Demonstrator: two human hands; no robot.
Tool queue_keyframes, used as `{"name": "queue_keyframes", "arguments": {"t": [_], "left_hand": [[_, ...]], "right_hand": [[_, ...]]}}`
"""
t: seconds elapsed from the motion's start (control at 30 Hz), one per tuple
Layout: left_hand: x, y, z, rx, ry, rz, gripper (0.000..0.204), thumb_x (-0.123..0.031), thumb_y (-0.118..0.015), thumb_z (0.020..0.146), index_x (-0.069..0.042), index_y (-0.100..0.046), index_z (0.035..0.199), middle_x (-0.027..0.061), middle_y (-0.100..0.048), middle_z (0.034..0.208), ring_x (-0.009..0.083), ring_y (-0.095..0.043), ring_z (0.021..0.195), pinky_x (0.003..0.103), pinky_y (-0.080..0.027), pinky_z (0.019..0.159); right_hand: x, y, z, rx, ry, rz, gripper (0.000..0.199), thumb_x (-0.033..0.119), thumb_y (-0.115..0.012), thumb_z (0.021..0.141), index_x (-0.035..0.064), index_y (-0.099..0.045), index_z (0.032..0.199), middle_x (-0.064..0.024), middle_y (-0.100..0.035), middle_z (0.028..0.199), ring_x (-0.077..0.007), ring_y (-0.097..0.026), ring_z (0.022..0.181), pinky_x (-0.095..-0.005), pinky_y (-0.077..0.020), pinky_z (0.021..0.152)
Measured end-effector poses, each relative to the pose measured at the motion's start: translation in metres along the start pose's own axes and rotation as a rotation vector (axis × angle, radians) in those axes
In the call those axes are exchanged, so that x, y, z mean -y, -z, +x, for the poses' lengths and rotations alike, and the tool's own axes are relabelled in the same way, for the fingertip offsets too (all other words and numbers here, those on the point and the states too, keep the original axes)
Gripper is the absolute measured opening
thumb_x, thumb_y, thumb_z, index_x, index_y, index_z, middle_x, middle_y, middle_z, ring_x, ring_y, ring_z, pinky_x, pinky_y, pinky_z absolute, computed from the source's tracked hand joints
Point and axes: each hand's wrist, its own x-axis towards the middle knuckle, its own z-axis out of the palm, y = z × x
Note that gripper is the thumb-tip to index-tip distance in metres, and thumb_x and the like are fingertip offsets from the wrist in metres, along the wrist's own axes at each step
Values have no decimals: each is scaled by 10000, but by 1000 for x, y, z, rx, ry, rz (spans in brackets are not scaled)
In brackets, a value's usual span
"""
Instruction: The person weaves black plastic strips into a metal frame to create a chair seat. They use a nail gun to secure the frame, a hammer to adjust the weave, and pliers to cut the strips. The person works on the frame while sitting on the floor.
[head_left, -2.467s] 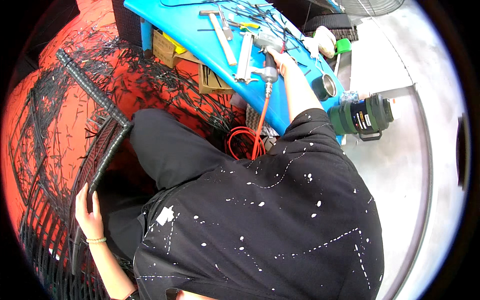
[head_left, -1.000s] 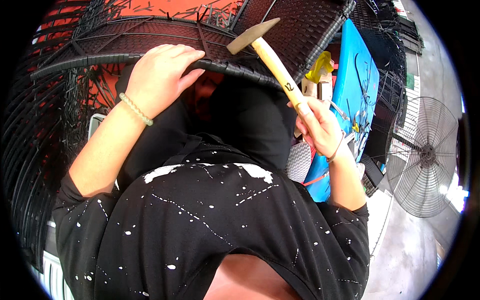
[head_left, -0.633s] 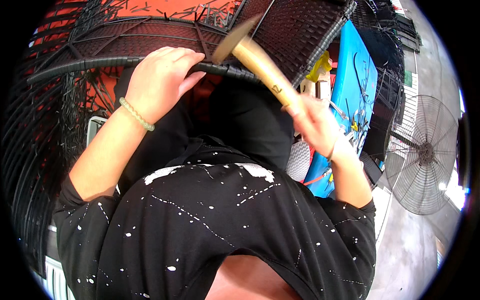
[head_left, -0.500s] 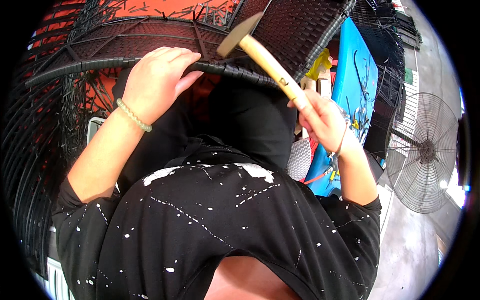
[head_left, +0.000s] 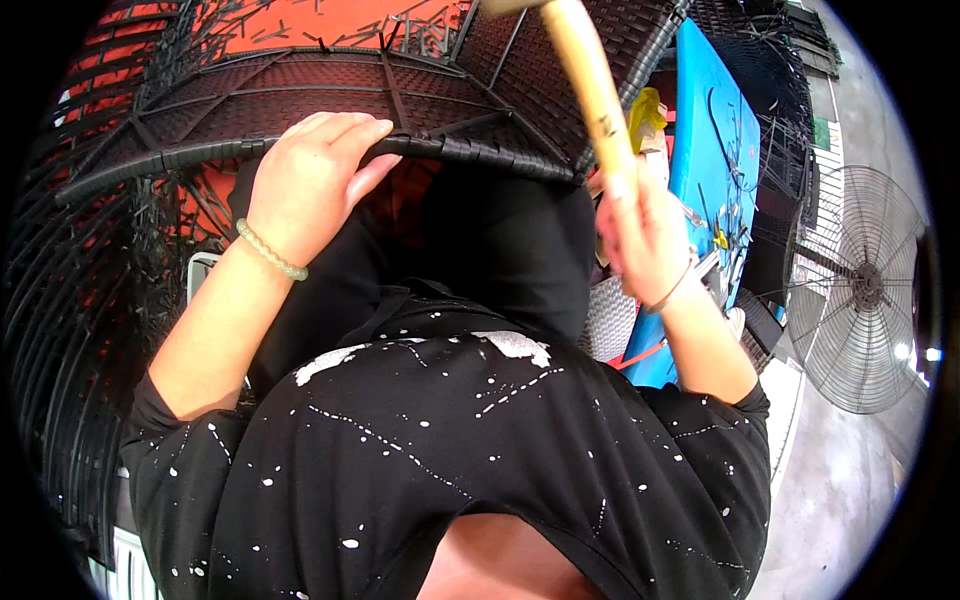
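A dark brown woven wicker furniture piece [head_left: 330, 85] lies across my lap, with its wrapped rim [head_left: 210, 153] toward me. My left hand [head_left: 300, 180] is closed on that rim, fingers over the top and thumb just beneath. At the right, my right hand [head_left: 645, 235] grips a hammer [head_left: 597, 100] by its pale wooden handle. The hammer stands upright over the right part of the wicker, its head blurred and partly cut off at the top edge of the view.
A blue table or board [head_left: 712, 130] with black strip offcuts and small tools stands to the right. Beyond it is a large round fan [head_left: 865, 290]. Black strips [head_left: 60, 330] hang in rows at the left. A red surface [head_left: 290, 25] with scattered scraps lies ahead.
The hammer has swung up and to the right, its head now leaving the view at the top. My left hand stays on the rim. The whole view has shifted slightly.
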Motion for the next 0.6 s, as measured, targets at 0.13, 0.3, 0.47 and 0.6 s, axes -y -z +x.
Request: {"name": "queue_keyframes", "arguments": {"t": [0.13,0.3,0.47,0.6], "left_hand": [[2,0,0,8,-8,9,317,-145,-781,747,-37,-684,1029,99,-698,991,275,-665,913,362,-542,822],[5,2,0,-1,-31,29,316,-143,-781,747,-32,-682,1027,102,-698,992,274,-664,908,362,-542,822],[9,3,-4,11,-15,25,319,-140,-781,748,-31,-681,1031,102,-697,994,273,-664,913,361,-541,826],[8,3,-1,5,-30,30,296,-162,-762,768,-33,-679,1022,97,-695,983,269,-661,917,361,-535,829]], "right_hand": [[-3,2,-7,421,-101,55,195,226,-526,1003,46,-539,930,18,-492,604,-80,-510,534,-274,-414,497],[1,-11,-14,182,-116,239,175,216,-496,1014,52,-525,961,41,-469,608,-59,-425,443,-264,-351,408],[5,-14,-17,425,-266,300,232,250,-456,1038,36,-511,969,28,-462,559,-58,-415,390,-241,-325,365],[0,-24,-25,283,-155,281,260,290,-402,1058,46,-484,1025,10,-458,582,-59,-398,387,-212,-337,376]]}}
